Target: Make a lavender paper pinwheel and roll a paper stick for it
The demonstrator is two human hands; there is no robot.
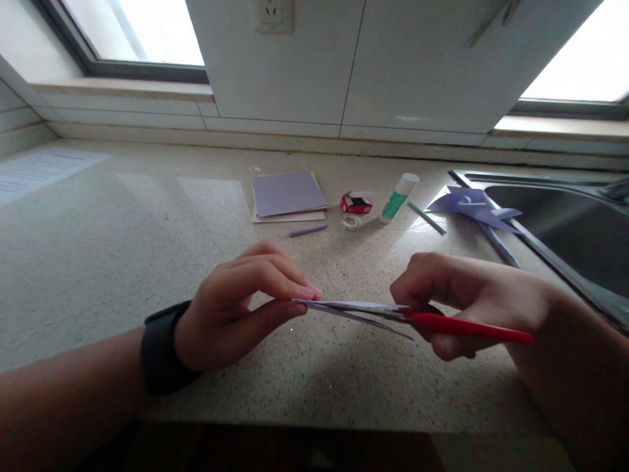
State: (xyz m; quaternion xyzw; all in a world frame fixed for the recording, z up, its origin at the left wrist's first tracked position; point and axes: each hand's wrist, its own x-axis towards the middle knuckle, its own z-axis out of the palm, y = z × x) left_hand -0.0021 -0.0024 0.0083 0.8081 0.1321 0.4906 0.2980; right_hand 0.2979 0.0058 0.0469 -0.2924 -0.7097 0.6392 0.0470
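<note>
The left hand (240, 308) is pinching the folded purple paper (356, 305) between thumb and fingertips, above the counter (98, 275) near its front edge; the right hand (457, 295) is gripping red-handled scissors (469, 326), blades at the paper.

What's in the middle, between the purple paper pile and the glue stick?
The head view shows a small red box between the paper pile and the glue stick, with a tape roll just in front.

On the table (147, 275), the paper stack (289, 194) lies left of the box (356, 204) and glue stick (399, 198). Before these, the paper sheet (346, 305) is in the left hand (240, 298), scissors (466, 326) in the right hand (462, 288).
</note>
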